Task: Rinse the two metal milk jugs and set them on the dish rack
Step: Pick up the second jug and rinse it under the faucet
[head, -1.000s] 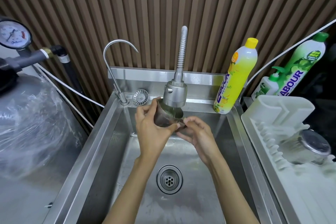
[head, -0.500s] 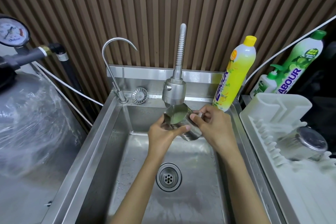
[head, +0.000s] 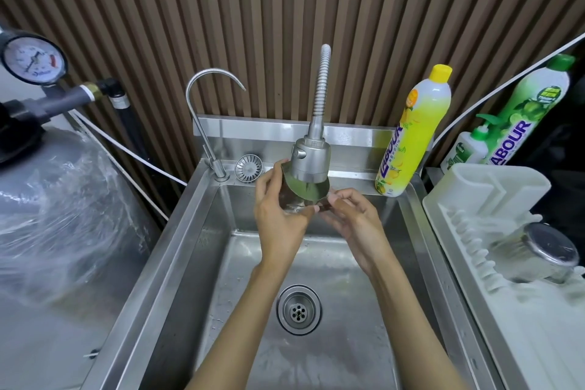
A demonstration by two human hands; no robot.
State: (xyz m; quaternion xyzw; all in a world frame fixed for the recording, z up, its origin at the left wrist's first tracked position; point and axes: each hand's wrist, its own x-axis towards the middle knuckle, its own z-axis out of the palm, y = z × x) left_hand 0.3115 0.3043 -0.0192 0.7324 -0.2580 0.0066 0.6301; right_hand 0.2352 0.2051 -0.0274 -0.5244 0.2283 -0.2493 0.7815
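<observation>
jug (head: pixel 302 196) tilted, mouth up under the spray head (steel, wet); second jug (head: pixel 535 252) on its side in rack (head: pixel 493 187).

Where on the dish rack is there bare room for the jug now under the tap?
The dish rack is bare in front of the racked jug, toward its near end, and on its raised back section. The peg row beside that jug is crowded. Both hands, left hand and right hand, hold the second jug.
</observation>
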